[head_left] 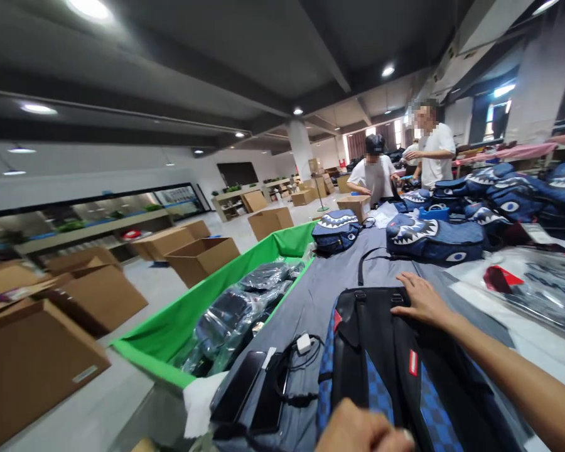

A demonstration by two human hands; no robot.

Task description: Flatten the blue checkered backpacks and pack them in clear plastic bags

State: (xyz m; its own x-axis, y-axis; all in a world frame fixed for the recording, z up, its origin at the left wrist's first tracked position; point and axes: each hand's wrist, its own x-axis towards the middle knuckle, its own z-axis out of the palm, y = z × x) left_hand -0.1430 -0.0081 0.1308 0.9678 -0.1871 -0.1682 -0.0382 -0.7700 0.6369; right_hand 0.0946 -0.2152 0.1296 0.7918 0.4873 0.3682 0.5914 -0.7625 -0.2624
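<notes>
A black and blue checkered backpack [395, 370] lies back-side up on the grey table [320, 289] in front of me. My right hand [421, 300] rests flat on its top edge, fingers spread, near the carry handle. My left hand [362, 433] shows at the bottom edge, curled by the backpack's lower part; whether it grips anything is hidden.
A green bin [169, 326] with plastic-wrapped bags stands left of the table. A charger and cable [301, 351] and dark phones [245, 392] lie at the table's near left. Shark-mouth backpacks [433, 238] pile at the far end. Two people [374, 172] work beyond. Cardboard boxes [75, 301] cover the floor.
</notes>
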